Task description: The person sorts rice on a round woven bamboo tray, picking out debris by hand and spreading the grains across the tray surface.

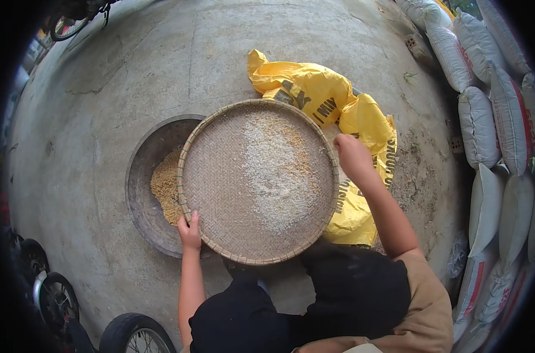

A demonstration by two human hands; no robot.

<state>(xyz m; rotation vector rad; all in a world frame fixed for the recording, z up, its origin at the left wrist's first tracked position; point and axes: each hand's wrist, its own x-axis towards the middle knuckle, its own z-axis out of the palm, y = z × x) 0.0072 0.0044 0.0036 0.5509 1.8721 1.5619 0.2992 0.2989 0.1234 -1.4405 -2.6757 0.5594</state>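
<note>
Round woven tray (217,170) sits in front of the person, above the knees; its left part overlaps a wide dark basin (139,153), its right part a crumpled yellow sack (373,120) on the concrete floor (132,76); heap of golden grain (164,179) in the basin, partly hidden by the tray.

On the tray, a long patch of pale grains (267,167) right of centre, with golden husky bits (302,156) thickest along its upper right edge; left part of the weave mostly bare.

Left hand (190,233) at the lower left rim; thumb over the edge, fingers seemingly clamped on the rim from beneath, their tips hidden; right hand (353,156) at the right rim, bent inward; whether its fingers grip the edge, pinch something or only curl there cannot be told.

Handling, as judged: load lies off-centre, so the right side probably weighs more and wants firm support; a level tray and short, even wrist movements would suit loose grains best; a sharp tilt could spill them over the right rim onto the sack; golden bits, gathered at one edge, look easiest to work from that side.
</note>
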